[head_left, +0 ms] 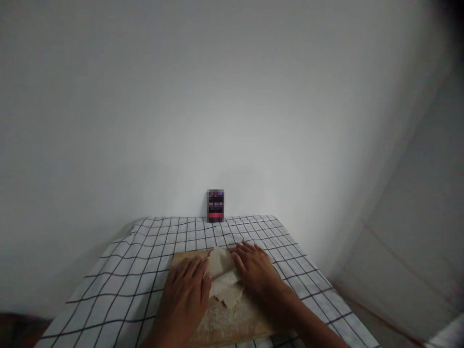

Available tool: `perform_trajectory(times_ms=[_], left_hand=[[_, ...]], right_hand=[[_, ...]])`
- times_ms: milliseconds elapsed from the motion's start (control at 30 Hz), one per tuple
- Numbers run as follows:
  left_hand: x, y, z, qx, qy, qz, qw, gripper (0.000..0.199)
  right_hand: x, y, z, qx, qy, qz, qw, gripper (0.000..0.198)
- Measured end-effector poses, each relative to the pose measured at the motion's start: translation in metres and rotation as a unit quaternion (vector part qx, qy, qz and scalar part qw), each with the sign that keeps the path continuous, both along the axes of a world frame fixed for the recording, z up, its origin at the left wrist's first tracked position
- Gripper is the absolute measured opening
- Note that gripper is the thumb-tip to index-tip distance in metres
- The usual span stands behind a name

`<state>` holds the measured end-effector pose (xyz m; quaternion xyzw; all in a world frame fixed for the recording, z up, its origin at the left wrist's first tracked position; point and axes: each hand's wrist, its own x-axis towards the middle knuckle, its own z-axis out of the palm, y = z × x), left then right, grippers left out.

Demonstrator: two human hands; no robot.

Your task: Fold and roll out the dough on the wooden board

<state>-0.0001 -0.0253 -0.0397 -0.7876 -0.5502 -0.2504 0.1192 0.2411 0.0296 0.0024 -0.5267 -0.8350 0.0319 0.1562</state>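
Note:
A thin, pale sheet of dough [222, 263] with a ragged near edge lies on a floured wooden board [228, 324]. A ridge or fold runs across its middle; whether anything is under it I cannot tell. My left hand [184, 290] rests palm down at the dough's left side, fingers stretched forward and thumb toward the sheet. On the other side, my right hand [255, 268] lies flat over the dough's right edge, its fingers extended. Both hands hide the side edges of the dough.
A white cloth with dark grid lines [123, 275] covers the table under the board. At the far edge a small dark, pixelated upright object [215, 206] leans by the pale wall [217, 106]. Another wall [409, 232] stands to the right.

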Motion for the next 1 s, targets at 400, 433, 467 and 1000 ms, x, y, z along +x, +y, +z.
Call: perform_trajectory(times_ms=[400,433,467,1000], left_hand=[[0.001,0.02,-0.002,0.017,-0.001,-0.006,1.0,0.046],[0.001,0.026,0.002,0.001,-0.001,-0.006,1.0,0.045],[0.0,0.032,0.005,-0.018,-0.001,0.0,1.0,0.043],[0.008,0.028,0.024,0.004,0.035,0.012,0.999,0.036]], right_hand=[[0.011,-0.026,-0.006,0.029,0.029,0.005,0.999,0.043],[0.01,-0.026,-0.005,0.02,0.029,-0.003,0.999,0.044],[0.009,-0.026,-0.003,0.011,0.027,-0.014,0.999,0.045],[0.003,-0.051,-0.011,0.046,0.043,-0.065,0.996,0.045]])
